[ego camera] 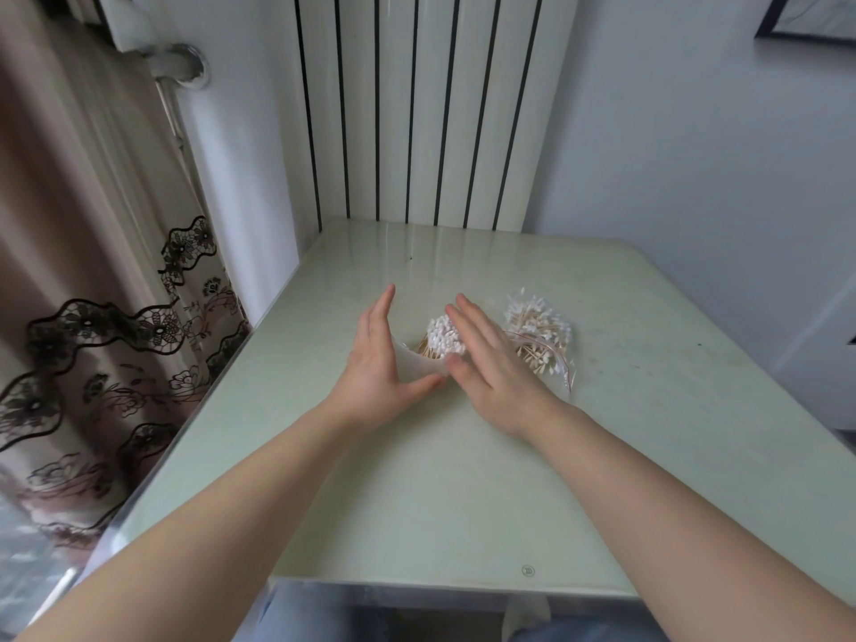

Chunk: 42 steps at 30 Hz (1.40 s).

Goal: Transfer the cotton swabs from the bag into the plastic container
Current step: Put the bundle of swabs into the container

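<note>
Cupping the small translucent plastic container (417, 366) of wooden-stemmed cotton swabs (445, 338), my left hand (377, 363) and right hand (491, 363) lie flat against it, fingers straight, gripping nothing. The clear plastic bag (544, 338) on the pale green tabletop (463, 479) beside them looks light, limp and slippery; I would pinch its edge.

Counter (417, 479): pale green, glossy, a few dark specks; plastic container (417, 367): frosted, milky white; cotton swabs (445, 339): white tips on tan sticks, the same in container and bag; bag (563, 363): clear, crossed by thin reddish lines; curtain (92, 271): beige-brown, banded with dark scalloped lace in a flower pattern; radiator (426, 108): white panels parted by black vertical stripes; wall (695, 155): pale grey-white; pipe (183, 62): silver-grey.
</note>
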Tool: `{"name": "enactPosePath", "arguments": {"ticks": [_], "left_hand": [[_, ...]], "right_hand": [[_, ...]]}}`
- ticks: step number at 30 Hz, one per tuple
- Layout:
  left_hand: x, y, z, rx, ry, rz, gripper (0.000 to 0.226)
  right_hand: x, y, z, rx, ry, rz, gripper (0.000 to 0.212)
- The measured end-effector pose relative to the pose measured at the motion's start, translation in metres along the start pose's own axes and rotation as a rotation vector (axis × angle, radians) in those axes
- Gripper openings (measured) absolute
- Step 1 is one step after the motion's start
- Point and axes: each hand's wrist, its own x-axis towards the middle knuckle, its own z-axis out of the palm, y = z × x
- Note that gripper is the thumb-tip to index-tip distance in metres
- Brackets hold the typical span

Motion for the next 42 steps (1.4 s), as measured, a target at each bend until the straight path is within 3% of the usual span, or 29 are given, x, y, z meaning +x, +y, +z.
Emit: {"name": "enactPosePath", "arguments": {"ticks": [3, 7, 11, 18, 27, 30, 33, 37, 42], "left_hand": [[-0.001, -0.002, 0.000, -0.005, 0.002, -0.006, 0.125], [-0.001, -0.001, -0.002, 0.012, 0.023, -0.045, 0.125], [0.000, -0.004, -0.005, -0.010, 0.004, -0.071, 0.127], [-0.003, -0.013, -0.008, -0.099, -0.003, -0.158, 0.129], [0.002, -0.004, -0.023, 0.246, 0.005, -0.182, 0.101], [0.008, -0.001, -0.027, 0.239, 0.006, -0.155, 0.098], [0.011, 0.003, -0.029, 0.307, -0.033, -0.156, 0.100], [0.017, 0.017, -0.030, 0.621, -0.001, 0.004, 0.107], [0.017, 0.015, -0.023, 0.381, -0.074, -0.155, 0.135]], "right_hand": [[-0.001, 0.000, 0.001, -0.099, -0.095, -0.026, 0.088], [0.004, -0.002, 0.000, -0.085, -0.089, -0.003, 0.092], [0.002, -0.003, 0.004, -0.029, -0.079, 0.060, 0.078], [0.002, -0.005, 0.006, 0.019, -0.078, 0.095, 0.073], [0.001, -0.006, 0.006, 0.050, -0.083, 0.111, 0.071], [0.000, -0.008, 0.005, 0.068, -0.080, 0.130, 0.071], [-0.001, -0.009, 0.003, 0.074, -0.065, 0.135, 0.069], [0.000, -0.009, -0.002, 0.050, -0.045, 0.106, 0.066], [0.025, -0.019, -0.014, -0.168, -0.035, -0.075, 0.068]]}}
